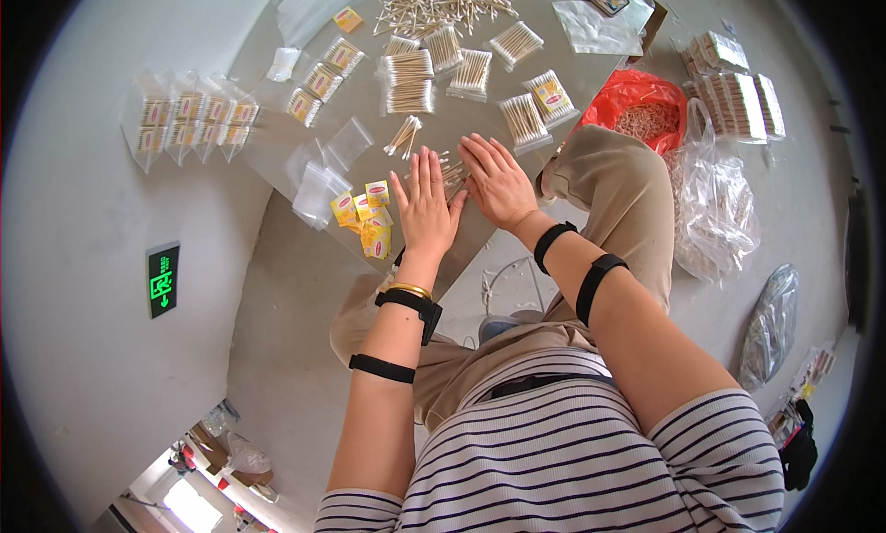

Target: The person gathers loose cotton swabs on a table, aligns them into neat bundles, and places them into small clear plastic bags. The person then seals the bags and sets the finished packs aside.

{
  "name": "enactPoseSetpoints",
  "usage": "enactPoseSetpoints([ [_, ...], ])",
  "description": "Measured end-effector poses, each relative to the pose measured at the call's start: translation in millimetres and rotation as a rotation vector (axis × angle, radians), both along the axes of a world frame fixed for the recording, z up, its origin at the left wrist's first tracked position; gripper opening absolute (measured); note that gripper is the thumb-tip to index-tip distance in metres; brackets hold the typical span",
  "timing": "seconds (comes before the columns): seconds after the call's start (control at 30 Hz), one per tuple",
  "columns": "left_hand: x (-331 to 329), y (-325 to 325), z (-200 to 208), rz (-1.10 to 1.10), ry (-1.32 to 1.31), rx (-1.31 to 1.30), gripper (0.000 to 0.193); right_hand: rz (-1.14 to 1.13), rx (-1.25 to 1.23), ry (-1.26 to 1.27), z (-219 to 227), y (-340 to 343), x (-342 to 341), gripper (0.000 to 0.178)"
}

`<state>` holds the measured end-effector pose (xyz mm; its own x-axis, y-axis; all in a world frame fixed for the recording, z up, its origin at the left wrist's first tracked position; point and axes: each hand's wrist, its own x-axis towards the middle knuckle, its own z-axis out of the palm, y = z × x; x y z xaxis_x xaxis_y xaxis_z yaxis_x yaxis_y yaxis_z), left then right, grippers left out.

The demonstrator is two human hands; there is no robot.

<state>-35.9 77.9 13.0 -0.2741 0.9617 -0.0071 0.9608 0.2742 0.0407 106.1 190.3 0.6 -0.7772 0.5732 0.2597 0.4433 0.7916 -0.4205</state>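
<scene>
My left hand (pixel 426 210) lies palm down near the table's front edge, fingers stretched out. Beside it my right hand (pixel 500 184) is also stretched flat, thumb toward the left hand. A small bunch of cotton swabs (pixel 452 173) shows between the two hands, partly hidden by them. Just beyond the left fingertips lies a loose little group of cotton swabs (pixel 403 136). Left of my left hand are yellow-and-white paper cards (pixel 374 233) in a loose pile and clear zip bags (pixel 320 193). Filled bags of swabs (pixel 524 122) lie past my right hand.
A heap of loose swabs (pixel 441 5) covers the table's far end, with stacked swab bundles (pixel 407 81) before it. Bagged packs (pixel 189 118) stand at the left. A red bag (pixel 604 99) of swabs sits beside my right knee, near a clear plastic bag (pixel 715 210).
</scene>
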Motion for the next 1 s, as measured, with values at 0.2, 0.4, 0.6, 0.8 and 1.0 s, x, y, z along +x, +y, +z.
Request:
enactPoseSetpoints([
  [0.2, 3, 2, -1, 0.040, 0.027, -0.034, 0.087, 0.003, 0.008, -0.013, -1, 0, 0, 0.053],
  [0.4, 0, 0, 2, 0.017, -0.004, -0.023, 0.086, 0.007, 0.003, -0.018, 0, 0, 1, 0.053],
  [0.6, 13, -28, 6, -0.048, -0.048, -0.040, 0.089, 0.002, 0.005, -0.011, 0, -1, 0, 0.054],
  [0.8, 18, -35, 0, -0.034, -0.082, -0.026, 0.089, -0.001, 0.009, 0.016, 2, 0, 1, 0.052],
  [1.0, 11, -35, 2, -0.068, -0.109, -0.021, 0.088, -0.006, 0.011, 0.011, 1, -1, 0, 0.053],
])
